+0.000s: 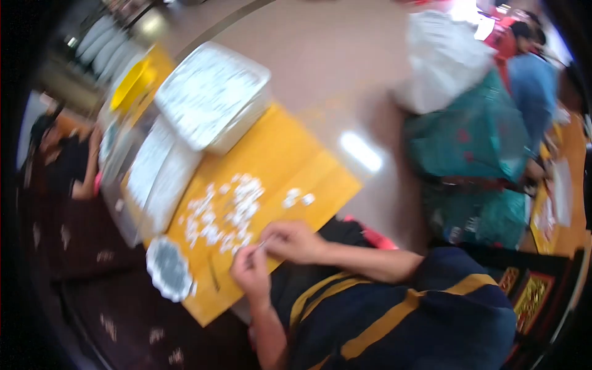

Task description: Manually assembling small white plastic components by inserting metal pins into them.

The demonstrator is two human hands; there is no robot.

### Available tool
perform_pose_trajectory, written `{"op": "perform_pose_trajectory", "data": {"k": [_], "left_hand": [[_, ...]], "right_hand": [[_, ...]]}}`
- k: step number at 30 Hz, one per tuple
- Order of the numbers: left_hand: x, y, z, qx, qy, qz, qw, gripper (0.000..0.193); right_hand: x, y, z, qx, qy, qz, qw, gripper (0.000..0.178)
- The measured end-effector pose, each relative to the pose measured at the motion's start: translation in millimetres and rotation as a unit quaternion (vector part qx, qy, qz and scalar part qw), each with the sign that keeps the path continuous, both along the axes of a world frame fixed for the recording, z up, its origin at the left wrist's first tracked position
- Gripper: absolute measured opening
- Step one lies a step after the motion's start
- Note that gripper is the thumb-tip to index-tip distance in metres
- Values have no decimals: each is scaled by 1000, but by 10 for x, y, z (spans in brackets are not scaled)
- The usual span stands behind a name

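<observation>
My left hand and my right hand meet at the near edge of a yellow table. The fingers of both are pinched together around something small and pale, too blurred to name. Just beyond them lies a loose spread of small white pieces. A few more white pieces sit apart to the right. Left of my left hand, a thin dark tool rests on the table. A scallop-edged white dish with a grey inside stands at the table's left corner.
A large white tub full of white bits stands at the far end, beside another white container. Beyond is a yellow basin. Green and white sacks stand on the floor to the right. Other people sit at both sides.
</observation>
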State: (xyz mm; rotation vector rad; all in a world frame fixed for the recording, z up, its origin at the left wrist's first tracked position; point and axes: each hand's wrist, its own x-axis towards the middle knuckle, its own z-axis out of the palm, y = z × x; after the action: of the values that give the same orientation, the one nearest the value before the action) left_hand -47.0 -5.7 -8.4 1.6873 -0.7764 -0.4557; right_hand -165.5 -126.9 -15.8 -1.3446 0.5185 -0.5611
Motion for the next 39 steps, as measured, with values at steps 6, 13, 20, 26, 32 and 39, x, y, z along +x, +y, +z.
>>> {"op": "perform_pose_trajectory", "data": {"k": [6, 13, 20, 26, 32, 39], "left_hand": [[-35, -81, 13, 17, 4, -35, 999, 3], [-59, 24, -15, 0, 71, -6, 997, 6], [75, 111, 79, 10, 36, 58, 998, 20], [266, 375, 56, 58, -59, 120, 989, 13], [340, 231, 80, 112, -274, 60, 953, 16], [354, 120, 11, 126, -336, 49, 932, 15]], "right_hand": [[-46, 19, -68, 11, -55, -48, 997, 11], [-30, 48, -25, 14, -51, -27, 998, 12], [-119, -141, 5, 72, -6, -24, 997, 10], [-101, -144, -9, 190, -62, 1, 980, 9], [-106, -145, -13, 175, -62, 7, 983, 12], [-92, -127, 18, 196, -63, 2, 979, 10]]}}
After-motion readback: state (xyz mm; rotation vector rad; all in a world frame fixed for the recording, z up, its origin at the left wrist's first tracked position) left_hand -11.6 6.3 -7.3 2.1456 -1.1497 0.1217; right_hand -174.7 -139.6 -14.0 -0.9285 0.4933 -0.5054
